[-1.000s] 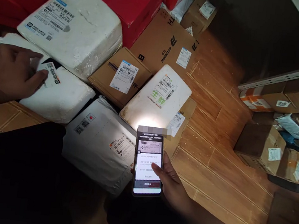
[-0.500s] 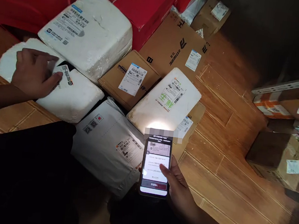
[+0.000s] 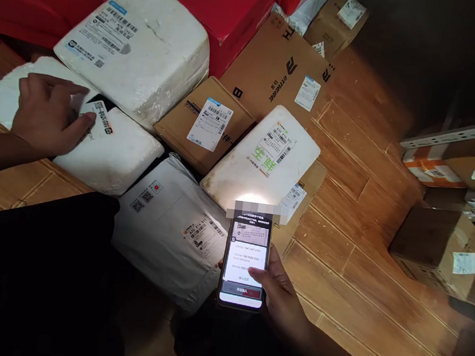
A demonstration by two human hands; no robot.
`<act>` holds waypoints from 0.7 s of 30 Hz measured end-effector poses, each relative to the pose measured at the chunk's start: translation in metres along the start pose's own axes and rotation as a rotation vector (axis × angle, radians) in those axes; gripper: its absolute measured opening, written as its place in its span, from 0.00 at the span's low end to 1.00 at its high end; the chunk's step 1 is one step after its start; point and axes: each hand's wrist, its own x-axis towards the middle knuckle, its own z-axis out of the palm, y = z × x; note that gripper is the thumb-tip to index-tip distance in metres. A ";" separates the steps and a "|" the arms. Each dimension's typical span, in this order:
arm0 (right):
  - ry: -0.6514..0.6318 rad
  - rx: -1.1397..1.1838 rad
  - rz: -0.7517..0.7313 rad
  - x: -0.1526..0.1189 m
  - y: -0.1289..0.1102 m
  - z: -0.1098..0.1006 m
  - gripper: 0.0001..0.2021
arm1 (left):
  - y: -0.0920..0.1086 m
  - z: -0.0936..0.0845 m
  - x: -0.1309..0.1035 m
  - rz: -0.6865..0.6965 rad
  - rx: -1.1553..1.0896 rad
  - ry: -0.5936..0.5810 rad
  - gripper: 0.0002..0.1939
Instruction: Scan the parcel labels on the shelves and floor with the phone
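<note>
My left hand (image 3: pixel 50 114) rests with fingers apart on a white foam box (image 3: pixel 114 157) at the left, its thumb by a label (image 3: pixel 98 116). In my right hand (image 3: pixel 279 290) is a lit phone (image 3: pixel 246 260), the thumb lying over its screen. Light from the phone falls on a white foam box with green print (image 3: pixel 262 152) just beyond it. A grey plastic parcel (image 3: pixel 164 209) lies between the hands. Behind my left hand sits a larger foam box (image 3: pixel 145 45), and a small brown carton (image 3: pixel 209 122) stands beside it.
Red boxes (image 3: pixel 234 22) and a large flat carton (image 3: pixel 268 66) are at the back. More cartons (image 3: pixel 437 243) sit by a metal shelf edge (image 3: pixel 463 132) on the right. Wooden floor (image 3: pixel 358 216) shows between. Dark clothing covers the lower left.
My right thumb has moved slightly down and left over the phone screen, and the phone has shifted a little left. My left hand stays on the foam box.
</note>
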 end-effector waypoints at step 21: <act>-0.086 -0.195 0.024 0.003 -0.003 0.001 0.40 | 0.000 -0.001 -0.001 0.009 0.014 -0.018 0.45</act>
